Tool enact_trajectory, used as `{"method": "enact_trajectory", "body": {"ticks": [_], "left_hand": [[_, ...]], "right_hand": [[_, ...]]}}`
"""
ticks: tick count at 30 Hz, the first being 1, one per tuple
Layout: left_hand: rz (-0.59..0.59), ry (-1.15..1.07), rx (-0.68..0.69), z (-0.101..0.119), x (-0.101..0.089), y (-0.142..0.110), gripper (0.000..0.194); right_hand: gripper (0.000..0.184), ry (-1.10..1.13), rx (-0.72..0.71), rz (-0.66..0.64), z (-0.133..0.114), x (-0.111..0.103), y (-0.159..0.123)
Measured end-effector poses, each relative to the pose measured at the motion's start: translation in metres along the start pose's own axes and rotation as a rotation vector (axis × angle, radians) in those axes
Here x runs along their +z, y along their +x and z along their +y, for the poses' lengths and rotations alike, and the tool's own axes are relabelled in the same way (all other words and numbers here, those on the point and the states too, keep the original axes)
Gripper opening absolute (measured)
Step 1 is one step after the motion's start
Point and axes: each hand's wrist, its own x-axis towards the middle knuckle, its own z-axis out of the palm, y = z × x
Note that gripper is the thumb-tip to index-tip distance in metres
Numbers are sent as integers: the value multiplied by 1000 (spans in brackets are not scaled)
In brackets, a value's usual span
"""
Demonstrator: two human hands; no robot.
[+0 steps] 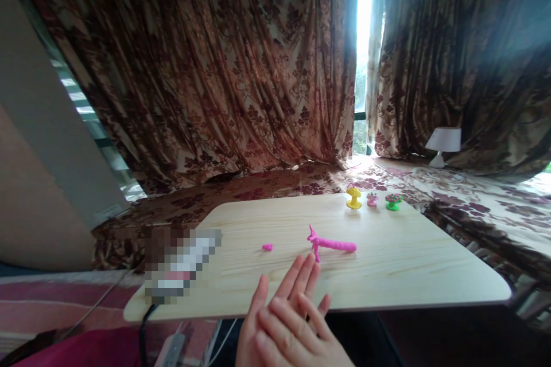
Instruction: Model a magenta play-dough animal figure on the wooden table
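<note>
Palm against palm, my left hand (pixel 296 284) and my right hand (pixel 297 330) meet at the table's near edge. The left lies beneath with its fingers stretched forward; the right rests across it, fingers slightly bent. Whatever may be between the palms is hidden. Just beyond my fingertips lies a pink modelling-clay piece (pixel 336 245), a long roll with thin pointed branches at its left end. A small pink clay lump (pixel 267 247) sits apart to its left. Neither hand touches these pieces.
The pale wooden table (pixel 241 223) has rounded corners. Near its back right stand yellow (pixel 353 198), pink (pixel 372 199) and green (pixel 393 202) clay figures. A pixelated object (pixel 185 266) lies at the left. Behind are patterned curtains (pixel 241 80) and a white lamp (pixel 443 143).
</note>
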Motion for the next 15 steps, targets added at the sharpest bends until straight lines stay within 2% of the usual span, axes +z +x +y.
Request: {"method": "enact_trajectory", "body": {"ticks": [1, 3, 4, 6, 7, 8, 10, 11, 13, 14, 15], "left_hand": [[-38, 2, 7, -4, -12, 5, 65], [-33, 6, -6, -19, -31, 13, 65], [-37, 13, -33, -27, -38, 15, 66], [-48, 36, -10, -40, -44, 16, 68], [-53, 38, 12, -41, -45, 16, 66], [-53, 34, 32, -39, -44, 15, 61], [-41, 27, 33, -25, -40, 10, 52], [-29, 23, 35, -15, -37, 8, 54], [-1, 24, 38, -1, -30, 2, 56], [22, 41, 35, 1, -26, 0, 57], [44, 65, 23, -2, -24, 0, 56]], "right_hand": [[39, -21, 27, 26, -9, 8, -1], [41, -63, 202, 16, -26, 20, 9], [43, -78, 320, -2, -29, 21, 18], [47, -71, 453, -63, -21, 11, 35], [50, -39, 421, -102, -11, 2, 40], [52, 31, 226, -172, 1, -9, 41], [51, 52, 108, -189, 21, -23, 34], [48, 18, 15, -144, 25, -23, 28], [41, -77, -58, 41, 15, -9, 19], [36, -131, -25, 197, 2, 3, 18], [32, -197, 201, 330, -13, 16, 19]]}}
